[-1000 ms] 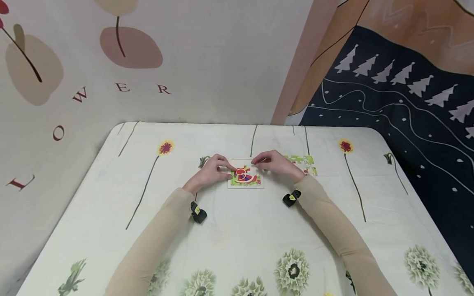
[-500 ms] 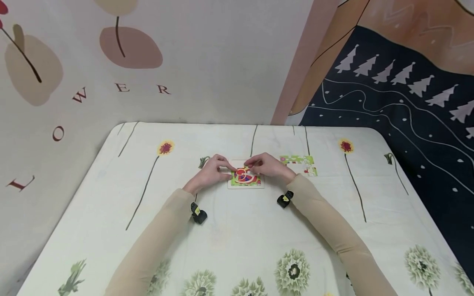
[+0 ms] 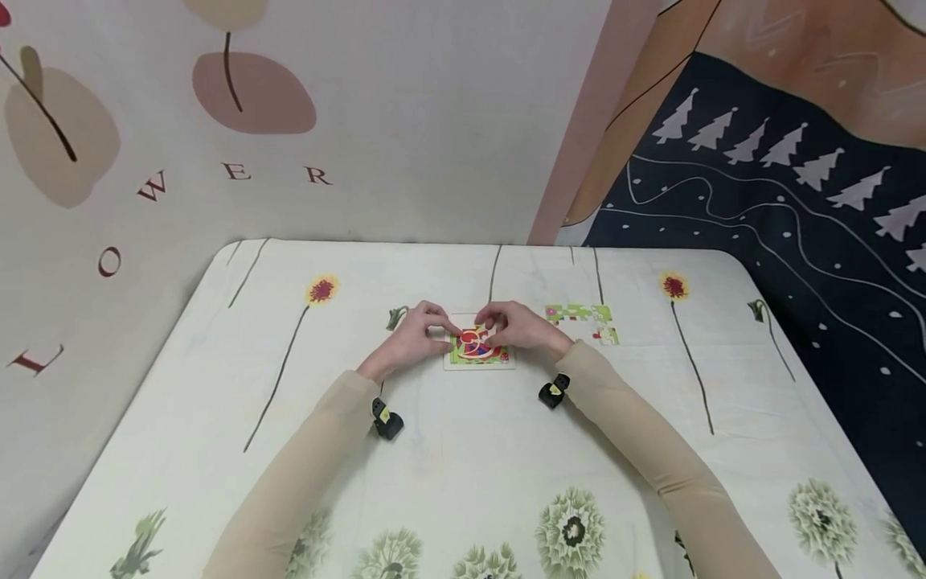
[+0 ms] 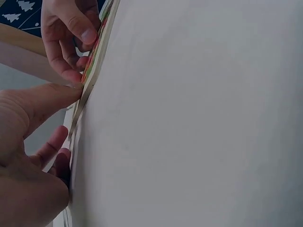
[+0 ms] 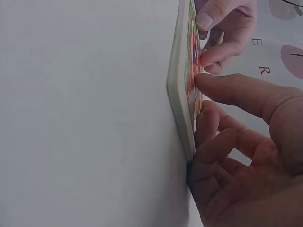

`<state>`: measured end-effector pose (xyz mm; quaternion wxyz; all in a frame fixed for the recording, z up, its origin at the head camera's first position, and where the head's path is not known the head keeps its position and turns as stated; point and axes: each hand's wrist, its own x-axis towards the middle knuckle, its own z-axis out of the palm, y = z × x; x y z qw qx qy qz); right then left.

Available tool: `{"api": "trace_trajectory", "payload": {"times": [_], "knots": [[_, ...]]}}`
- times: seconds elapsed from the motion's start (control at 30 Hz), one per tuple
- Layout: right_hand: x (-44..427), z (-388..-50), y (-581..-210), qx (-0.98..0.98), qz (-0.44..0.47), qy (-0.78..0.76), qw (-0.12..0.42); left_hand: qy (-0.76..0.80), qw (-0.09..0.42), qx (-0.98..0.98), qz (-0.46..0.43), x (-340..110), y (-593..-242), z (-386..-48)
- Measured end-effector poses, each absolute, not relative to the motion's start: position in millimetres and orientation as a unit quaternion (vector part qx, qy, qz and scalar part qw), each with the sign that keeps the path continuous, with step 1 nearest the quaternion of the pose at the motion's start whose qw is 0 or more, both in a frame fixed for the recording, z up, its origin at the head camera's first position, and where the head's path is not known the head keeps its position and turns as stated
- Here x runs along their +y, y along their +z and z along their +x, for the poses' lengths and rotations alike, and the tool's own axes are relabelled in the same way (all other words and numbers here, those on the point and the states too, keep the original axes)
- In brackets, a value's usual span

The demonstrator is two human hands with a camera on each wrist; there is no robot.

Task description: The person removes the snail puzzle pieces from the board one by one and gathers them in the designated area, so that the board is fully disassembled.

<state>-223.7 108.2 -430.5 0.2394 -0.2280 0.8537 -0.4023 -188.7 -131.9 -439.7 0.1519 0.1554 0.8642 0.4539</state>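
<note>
A small jigsaw puzzle board [image 3: 480, 367] with a red, purple and green picture lies on the table. My left hand [image 3: 415, 334] rests at its left side, thumb and index finger touching the board with the fingers extended. Over the right half is my right hand [image 3: 524, 328], thumb and index fingertips bent down onto the picture, at a puzzle piece that the fingers largely hide. In the right wrist view, the right thumb [image 5: 227, 90] meets the printed surface and the board's pale edge [image 5: 177, 85] shows. The left wrist view shows both hands beside the board edge [image 4: 98, 71].
Several loose green and white puzzle pieces [image 3: 579, 311] lie just right of the board. A flower-printed cloth [image 3: 448, 450] covers the table. Behind it stand a pale printed wall [image 3: 434, 121] and a dark tree-patterned hanging [image 3: 723, 185].
My right hand has moved left and slightly nearer, from the board's upper right corner onto the picture, uncovering more of the loose pieces. The left hand has stayed in place.
</note>
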Motion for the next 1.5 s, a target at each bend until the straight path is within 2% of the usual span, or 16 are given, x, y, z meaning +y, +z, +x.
{"api": "trace_trajectory", "payload": {"times": [0.3,0.57,0.97,1.5], "knots": [[108.1,-221.9,-431.1,0.854,-0.227,-0.402,0.238,0.446,0.148,0.863,0.184,-128.3,-437.1,-185.0],[108.1,-222.5,-430.9,0.855,-0.228,-0.401,0.238,0.446,0.151,0.865,0.176,-120.6,-440.8,-187.6],[107.4,-221.4,-428.2,0.848,-0.229,-0.412,0.242,0.425,0.127,0.880,0.171,-108.3,-442.6,-186.6],[110.9,-219.7,-429.8,0.830,-0.218,-0.450,0.246,0.410,0.140,0.890,0.145,-104.1,-441.2,-187.0]]}}
